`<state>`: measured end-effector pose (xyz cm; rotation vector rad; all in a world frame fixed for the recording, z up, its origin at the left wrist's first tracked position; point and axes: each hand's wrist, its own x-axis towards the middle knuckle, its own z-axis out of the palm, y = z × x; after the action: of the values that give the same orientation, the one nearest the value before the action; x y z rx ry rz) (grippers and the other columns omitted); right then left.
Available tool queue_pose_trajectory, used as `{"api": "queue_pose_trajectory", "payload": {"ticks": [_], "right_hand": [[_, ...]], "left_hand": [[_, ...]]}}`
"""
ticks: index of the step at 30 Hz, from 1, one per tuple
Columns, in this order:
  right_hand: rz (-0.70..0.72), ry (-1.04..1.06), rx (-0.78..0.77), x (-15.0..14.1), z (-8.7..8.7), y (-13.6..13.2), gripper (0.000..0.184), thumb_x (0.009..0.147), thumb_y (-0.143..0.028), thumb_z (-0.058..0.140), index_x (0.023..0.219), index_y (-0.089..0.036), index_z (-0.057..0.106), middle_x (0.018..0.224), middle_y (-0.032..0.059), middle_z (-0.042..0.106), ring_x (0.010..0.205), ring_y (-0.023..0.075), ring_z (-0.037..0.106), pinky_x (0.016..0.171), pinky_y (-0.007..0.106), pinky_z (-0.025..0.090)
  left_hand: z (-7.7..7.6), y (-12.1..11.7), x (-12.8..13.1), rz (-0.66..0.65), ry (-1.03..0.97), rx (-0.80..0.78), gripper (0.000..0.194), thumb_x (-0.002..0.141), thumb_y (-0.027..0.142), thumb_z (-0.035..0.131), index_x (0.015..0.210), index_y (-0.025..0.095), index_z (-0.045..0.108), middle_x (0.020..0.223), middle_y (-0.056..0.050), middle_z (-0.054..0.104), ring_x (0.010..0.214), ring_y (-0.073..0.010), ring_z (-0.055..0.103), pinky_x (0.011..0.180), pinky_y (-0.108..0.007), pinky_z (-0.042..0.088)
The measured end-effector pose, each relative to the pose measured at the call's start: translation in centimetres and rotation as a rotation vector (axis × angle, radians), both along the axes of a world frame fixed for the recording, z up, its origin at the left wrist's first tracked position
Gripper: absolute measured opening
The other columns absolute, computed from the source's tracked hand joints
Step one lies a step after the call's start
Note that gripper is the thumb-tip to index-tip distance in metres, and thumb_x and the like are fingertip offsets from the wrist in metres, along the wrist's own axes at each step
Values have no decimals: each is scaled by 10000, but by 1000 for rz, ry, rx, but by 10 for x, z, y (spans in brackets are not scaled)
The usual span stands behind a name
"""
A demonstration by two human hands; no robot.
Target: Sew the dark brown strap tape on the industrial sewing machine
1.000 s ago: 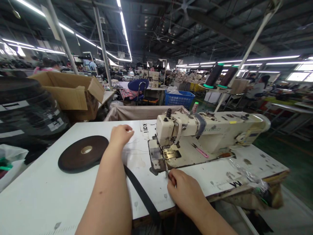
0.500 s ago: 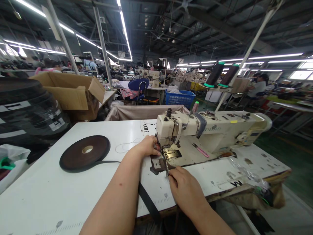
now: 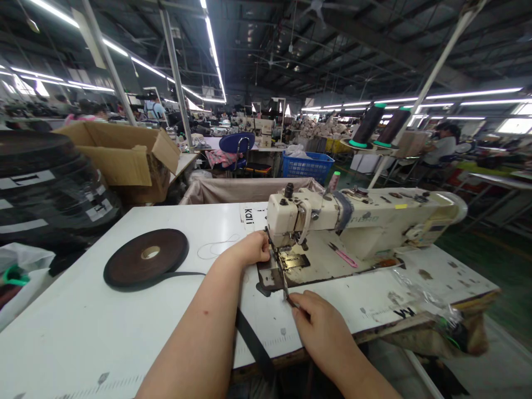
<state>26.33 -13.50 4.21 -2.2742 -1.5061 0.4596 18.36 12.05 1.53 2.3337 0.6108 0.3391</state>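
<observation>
Illumination comes from overhead tubes [image 3: 215, 52], burnt out to plain white, and from an overexposed window [image 3: 516, 126] at far right. The roof [image 3: 249, 33] is dim. The bench [image 3: 178, 343] is brightly lit, with a pale sheen toward its far edge. The sewing machine [image 3: 369, 235] reads clearly; its metal plate [image 3: 300, 259] glints. Wide-angle distortion stretches the outer edges. Distant background detail is soft.

Roof: dark, metal beams [image 3: 374, 50]; ceiling fan [image 3: 318, 6] at top.
Light: long rows of white tube lights [image 3: 214, 50], lit, receding into the hall.
Windows [image 3: 515, 126]: bright panes, far right.
Floor [image 3: 476, 244]: green, visible at right.
Posts [image 3: 177, 77]: slim, pale, left.
Chair [image 3: 236, 143]: blue backrest, pink patterned cloth [image 3: 222, 159] beside it.
Far workstations [image 3: 257, 126]: crowded, detail too small to tell.
</observation>
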Motion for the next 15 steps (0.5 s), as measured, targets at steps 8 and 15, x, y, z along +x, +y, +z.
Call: {"api": "queue_pose_trajectory", "payload": {"ticks": [8, 15], "right_hand": [[54, 131, -21, -1, -1, -19, 388, 933, -175, 487, 1231, -187, 736, 1102, 88, 745, 1049, 244, 678, 935, 346, 465], [143, 109, -84, -5, 7, -29, 173, 921, -203, 552, 785, -214, 659, 896, 34, 724, 909, 207, 662, 801, 315, 415]], "left_hand": [[7, 5, -9, 12, 81, -77, 97, 677, 107, 636, 638, 186, 674, 598, 21, 648, 590, -143, 557, 591, -254, 407], [10, 22, -29, 147, 61, -94, 94, 759, 271, 738, 815, 203, 771, 637, 40, 645, 563, -136, 524, 565, -262, 378]]}}
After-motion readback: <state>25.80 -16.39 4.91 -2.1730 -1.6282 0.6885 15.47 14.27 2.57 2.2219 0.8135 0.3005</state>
